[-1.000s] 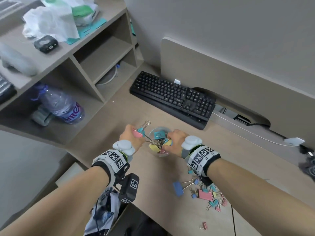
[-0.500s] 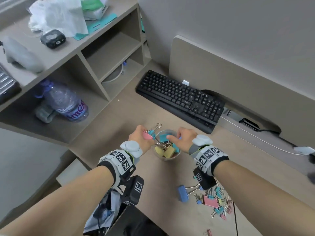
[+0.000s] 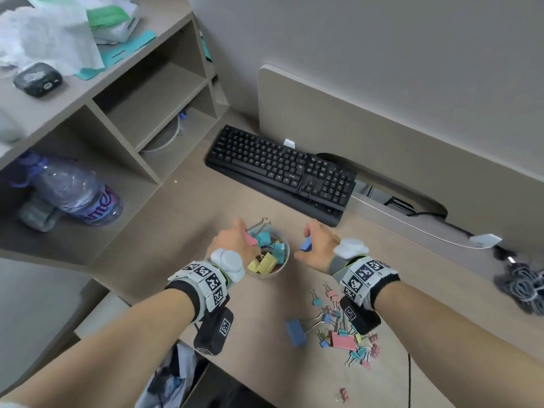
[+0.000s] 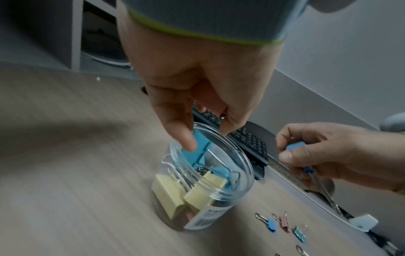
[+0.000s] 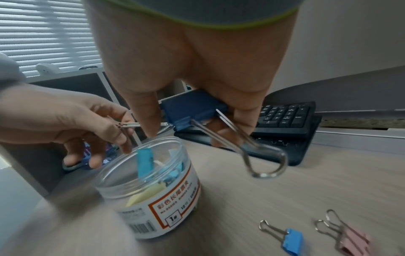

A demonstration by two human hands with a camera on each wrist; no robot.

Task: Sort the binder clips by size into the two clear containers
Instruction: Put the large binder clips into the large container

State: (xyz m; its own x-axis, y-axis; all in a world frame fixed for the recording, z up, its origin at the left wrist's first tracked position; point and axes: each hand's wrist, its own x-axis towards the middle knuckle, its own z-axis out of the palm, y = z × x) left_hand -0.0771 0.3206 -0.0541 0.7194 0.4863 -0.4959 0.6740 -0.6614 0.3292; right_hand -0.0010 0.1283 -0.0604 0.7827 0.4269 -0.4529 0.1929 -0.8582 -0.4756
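Head view, change: right hand [image 3: 319, 245] is out of the jar [image 3: 284, 262] and off to its right, fingers curled round a dark blue clip [image 3: 306, 243]; half a second ago it sat over the jar mouth with no blue clip showing.
Head view, left hand [image 3: 232, 241]: stays at the jar's left rim, pinching a pink clip [image 3: 250, 238].
Head view, pile [image 3: 344, 334]: loose clips lie on the desk [image 3: 182, 219] near the right wrist; only one jar in sight.
Left wrist view: fingertips [image 4: 186, 138] dip into the jar mouth, touching a teal clip [image 4: 200, 143]; yellow clips [image 4: 168, 190] lie below.
Right wrist view: the blue clip is large, gripped by the body, wire handles [image 5: 258, 155] hanging beside the jar.
Meaning: likely a clip taken back out, or re-seated; cannot tell which. Sorting is far from done.
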